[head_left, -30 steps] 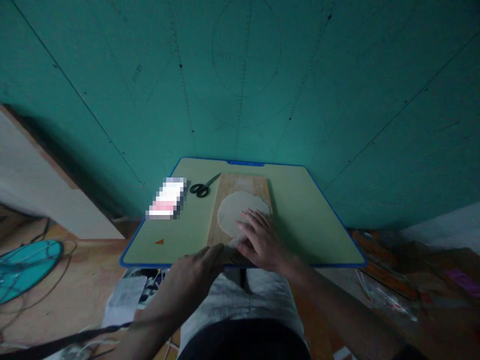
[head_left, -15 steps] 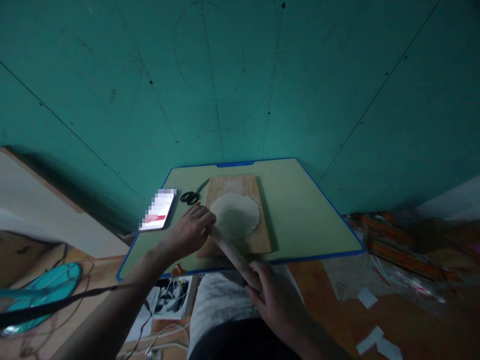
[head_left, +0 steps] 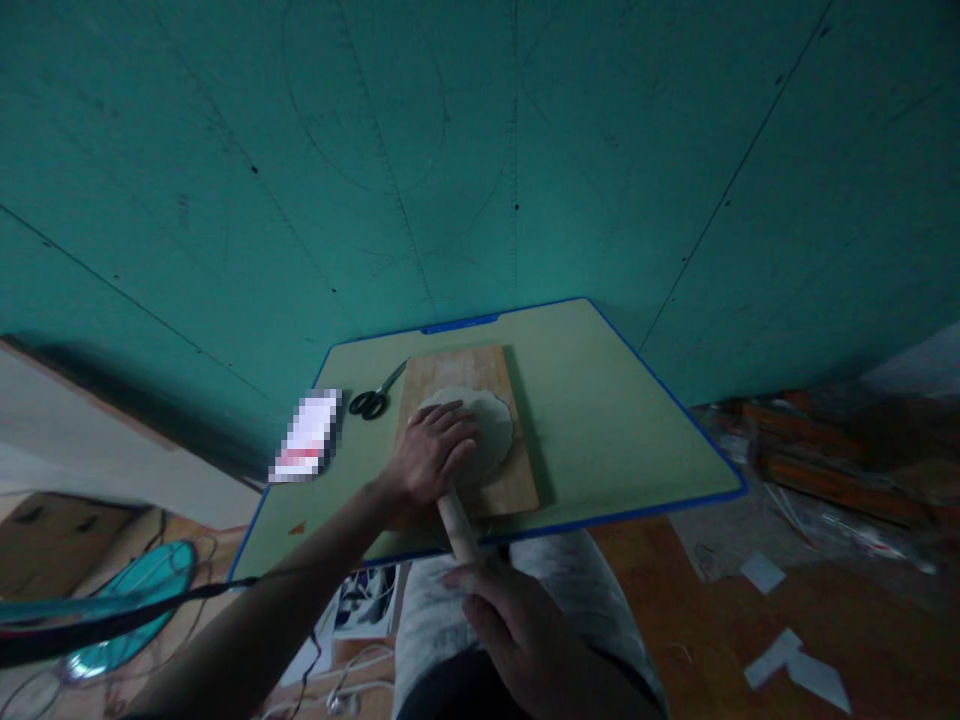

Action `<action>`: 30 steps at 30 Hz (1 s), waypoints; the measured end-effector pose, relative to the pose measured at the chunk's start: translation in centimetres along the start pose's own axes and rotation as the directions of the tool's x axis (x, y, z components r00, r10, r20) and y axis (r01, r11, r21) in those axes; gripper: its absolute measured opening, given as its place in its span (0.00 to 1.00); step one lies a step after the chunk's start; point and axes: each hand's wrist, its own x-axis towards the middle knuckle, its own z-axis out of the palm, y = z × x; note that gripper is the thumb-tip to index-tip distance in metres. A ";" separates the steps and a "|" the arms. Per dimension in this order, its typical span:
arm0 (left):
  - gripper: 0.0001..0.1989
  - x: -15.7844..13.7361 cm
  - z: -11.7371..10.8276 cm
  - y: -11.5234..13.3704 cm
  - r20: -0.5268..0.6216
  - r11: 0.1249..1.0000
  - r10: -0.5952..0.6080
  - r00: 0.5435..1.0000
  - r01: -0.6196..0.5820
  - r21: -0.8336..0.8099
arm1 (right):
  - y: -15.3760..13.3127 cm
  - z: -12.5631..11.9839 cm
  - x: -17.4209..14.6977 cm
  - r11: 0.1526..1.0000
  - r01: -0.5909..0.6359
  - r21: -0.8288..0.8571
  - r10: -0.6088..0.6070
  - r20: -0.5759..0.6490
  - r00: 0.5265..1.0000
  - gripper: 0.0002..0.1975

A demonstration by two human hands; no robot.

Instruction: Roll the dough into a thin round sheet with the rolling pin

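A pale, flat sheet of dough (head_left: 491, 430) lies on a wooden board (head_left: 517, 490), already rolled roughly round, its edge slightly uneven; it is whole, with no cuts or folds showing. The rolling seems well advanced, though how even the sheet is beneath the hand cannot be seen, and some smoothing may remain. The person's left hand (head_left: 435, 450) lies over the dough's left part, fingers stretched out; its palm hides the far end of a rolling pin (head_left: 457, 525), so its grip cannot be told. The right hand (head_left: 521, 620) curls around the pin's near end, beyond the table (head_left: 615, 420) edge. Left of the board lie black-handled scissors (head_left: 371, 402), untouched, then a pixelated phone (head_left: 306, 437). Behind stands a green wall (head_left: 480, 150).
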 end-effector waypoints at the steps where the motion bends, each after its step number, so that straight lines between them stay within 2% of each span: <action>1: 0.20 0.3 -0.1 0.0 0.032 1.000 0.003 0.999 -0.004 0.013 | -0.2 -0.4 0.2 0.997 -0.039 0.062 0.035 0.053 0.998 0.15; 4: 0.21 1.4 -0.2 0.3 0.098 1.000 0.001 0.995 -0.003 0.029 | -0.1 -1.2 0.8 0.967 -0.139 0.215 0.097 0.195 0.976 0.12; 6: 0.22 2.3 -0.2 0.8 0.121 1.000 -0.010 0.993 0.008 0.019 | 0.6 -1.1 0.8 0.910 -0.190 0.370 0.108 0.230 0.967 0.10; 9: 0.22 4.0 0.1 2.0 0.102 0.997 -0.073 0.992 0.075 -0.017 | 2.0 -0.2 -0.1 0.730 -0.264 0.631 0.151 0.228 0.962 0.13; 11: 0.22 5.2 0.4 3.0 0.049 0.989 -0.134 0.990 0.137 -0.060 | 2.7 0.3 -1.0 0.609 -0.292 0.738 0.206 0.209 0.956 0.16; 12: 0.21 5.8 0.6 3.4 0.021 0.983 -0.160 0.987 0.161 -0.082 | 2.9 0.5 -1.5 0.582 -0.285 0.761 0.230 0.182 0.956 0.17; 14: 0.21 7.0 1.0 4.2 -0.024 0.979 -0.178 0.984 0.175 -0.108 | 3.0 0.4 -2.3 0.603 -0.256 0.755 0.283 0.097 0.954 0.17; 17: 0.22 8.0 1.5 4.8 -0.039 0.987 -0.126 0.991 0.121 -0.104 | 2.7 0.3 -2.8 0.648 -0.261 0.716 0.361 0.014 0.932 0.18; 21: 0.22 7.0 1.3 4.2 -0.061 0.986 -0.127 0.990 0.120 -0.119 | 1.9 1.4 -2.1 0.555 -0.308 0.773 0.486 -0.001 0.874 0.20; 23: 0.22 5.2 0.9 3.4 -0.067 0.982 -0.157 0.985 0.148 -0.121 | 1.4 2.2 -1.6 0.526 -0.340 0.779 0.502 0.039 0.864 0.21; 27: 0.23 1.0 0.4 1.8 -0.045 0.990 -0.122 0.992 0.118 -0.082 | 0.6 2.8 -0.3 0.550 -0.429 0.717 0.420 0.207 0.884 0.14; 30: 0.26 -0.5 0.4 1.4 -0.037 0.993 -0.117 0.992 0.117 0.002 | 0.5 2.2 0.3 0.533 -0.449 0.717 0.368 0.282 0.886 0.18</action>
